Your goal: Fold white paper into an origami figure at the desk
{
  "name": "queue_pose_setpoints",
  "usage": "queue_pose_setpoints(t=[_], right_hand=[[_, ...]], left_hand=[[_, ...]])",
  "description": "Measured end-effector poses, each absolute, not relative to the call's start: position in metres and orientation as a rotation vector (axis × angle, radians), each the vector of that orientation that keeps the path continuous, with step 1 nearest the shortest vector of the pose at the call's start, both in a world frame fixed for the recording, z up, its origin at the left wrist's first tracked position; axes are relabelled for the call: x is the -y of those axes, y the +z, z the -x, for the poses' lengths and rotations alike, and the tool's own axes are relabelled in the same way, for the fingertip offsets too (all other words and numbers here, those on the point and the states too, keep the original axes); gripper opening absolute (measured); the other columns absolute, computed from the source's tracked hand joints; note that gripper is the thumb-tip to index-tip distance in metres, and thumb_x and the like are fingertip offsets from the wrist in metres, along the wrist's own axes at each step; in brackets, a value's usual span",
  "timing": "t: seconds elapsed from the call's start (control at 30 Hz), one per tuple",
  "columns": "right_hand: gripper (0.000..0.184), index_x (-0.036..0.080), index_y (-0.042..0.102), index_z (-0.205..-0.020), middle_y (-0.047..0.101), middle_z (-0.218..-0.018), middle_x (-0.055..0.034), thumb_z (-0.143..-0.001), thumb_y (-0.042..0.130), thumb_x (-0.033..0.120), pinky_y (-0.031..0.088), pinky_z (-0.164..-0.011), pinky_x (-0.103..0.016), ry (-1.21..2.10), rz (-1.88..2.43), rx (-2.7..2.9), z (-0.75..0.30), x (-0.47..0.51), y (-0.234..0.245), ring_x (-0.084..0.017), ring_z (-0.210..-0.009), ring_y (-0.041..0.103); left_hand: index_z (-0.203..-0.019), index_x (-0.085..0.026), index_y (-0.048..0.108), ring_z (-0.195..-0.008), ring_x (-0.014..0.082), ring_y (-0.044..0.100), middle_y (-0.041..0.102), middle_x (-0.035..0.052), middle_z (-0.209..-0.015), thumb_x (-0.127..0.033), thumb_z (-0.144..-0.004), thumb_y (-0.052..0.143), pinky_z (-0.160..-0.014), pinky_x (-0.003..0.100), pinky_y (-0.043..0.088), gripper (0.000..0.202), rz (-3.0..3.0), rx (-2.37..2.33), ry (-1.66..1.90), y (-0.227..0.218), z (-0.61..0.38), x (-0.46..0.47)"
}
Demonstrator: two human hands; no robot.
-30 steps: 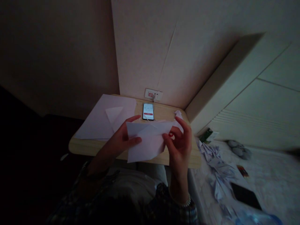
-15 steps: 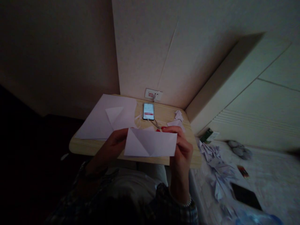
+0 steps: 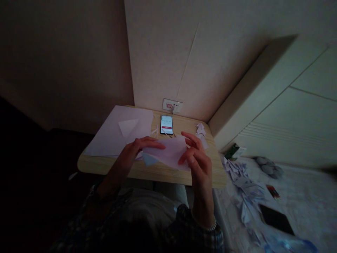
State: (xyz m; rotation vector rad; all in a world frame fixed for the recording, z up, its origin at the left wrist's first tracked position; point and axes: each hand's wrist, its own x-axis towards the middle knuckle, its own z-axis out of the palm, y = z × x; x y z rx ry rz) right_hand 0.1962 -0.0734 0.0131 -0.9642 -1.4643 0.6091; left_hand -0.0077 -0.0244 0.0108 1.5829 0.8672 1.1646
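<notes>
Between my hands, above the front of the small wooden table (image 3: 105,166), is a folded sheet of white paper (image 3: 170,151). It tilts, and a bluish flap shows at its lower left. My left hand (image 3: 139,146) grips the left end, with its fingers along the upper face. At the right end, my right hand (image 3: 198,158) pinches the paper, with one finger raised off it. Just beyond the paper lies a lit phone (image 3: 166,125). Larger white sheets (image 3: 105,137) with a small folded piece (image 3: 128,127) on top rest left of my hands.
Folded paper shapes (image 3: 200,130) lie at the table's right back, and thin paper strips (image 3: 155,130) near the phone. A wall socket (image 3: 172,105) holds a plug. On the bed at right are more folded papers (image 3: 247,188), a dark tablet-like slab (image 3: 276,219) and a grey fluffy item (image 3: 269,167).
The paper has turned from a flat upright rectangle to a tilted position. My left fingers have moved over its upper face, and my right fingers have shifted on its right end.
</notes>
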Motion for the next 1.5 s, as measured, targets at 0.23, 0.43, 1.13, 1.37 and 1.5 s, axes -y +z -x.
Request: queue_pose_setpoints(t=[0.23, 0.43, 1.13, 1.37, 1.5], right_hand=[[0.030, 0.031, 0.061, -0.109, 0.054, -0.140, -0.0048, -0.082, 0.073, 0.029, 0.045, -0.103, -0.044, 0.758, 0.968, 1.293, -0.195, 0.070, 0.009, -0.025, -0.126, 0.055], [0.004, 0.025, 0.062, -0.086, 0.065, -0.115, -0.0048, -0.085, 0.066, 0.026, 0.049, -0.087, -0.036, 0.709, 1.108, 1.313, -0.197, 0.065, 0.003, -0.022, -0.110, 0.059], [0.030, 0.028, 0.063, -0.101, 0.065, -0.095, 0.0019, -0.078, 0.072, 0.012, 0.056, -0.075, -0.026, 0.694, 0.984, 1.127, -0.177, 0.066, 0.005, -0.014, -0.085, 0.065], [0.019, 0.027, 0.063, -0.097, 0.069, -0.087, 0.0020, -0.082, 0.071, 0.018, 0.055, -0.069, -0.027, 0.674, 1.076, 1.208, -0.176, 0.068, 0.004, -0.014, -0.078, 0.067], [0.026, 0.028, 0.059, -0.105, 0.068, -0.080, 0.0041, -0.082, 0.069, 0.022, 0.053, -0.063, -0.026, 0.694, 1.065, 1.151, -0.177, 0.069, 0.005, -0.014, -0.071, 0.067]], left_hand=[[-0.112, -0.024, 0.071, -0.113, 0.0246, 0.061, 0.067, 0.0045, -0.118, -0.032, -0.086, 0.067, -0.100, 0.035, 0.048, 0.028, -1.811, -0.877, 1.242, 0.010, 0.013, 0.023], [-0.120, -0.023, 0.065, -0.118, 0.0251, 0.059, 0.060, 0.0067, -0.129, -0.024, -0.080, 0.071, -0.090, 0.031, 0.054, 0.041, -1.810, -0.949, 1.192, 0.012, 0.010, 0.026], [-0.109, -0.022, 0.064, -0.120, 0.0259, 0.056, 0.058, 0.0076, -0.122, -0.014, -0.083, 0.065, -0.104, 0.045, 0.048, 0.027, -2.043, -1.047, 1.344, 0.009, -0.008, 0.029], [-0.099, -0.023, 0.067, -0.115, 0.0240, 0.059, 0.062, 0.0068, -0.117, -0.015, -0.083, 0.065, -0.100, 0.041, 0.051, 0.017, -2.029, -1.046, 1.407, 0.012, -0.009, 0.032], [-0.094, -0.023, 0.069, -0.114, 0.0235, 0.061, 0.066, 0.0064, -0.116, -0.017, -0.083, 0.064, -0.092, 0.037, 0.054, 0.014, -1.898, -1.029, 1.401, 0.013, -0.009, 0.031]])
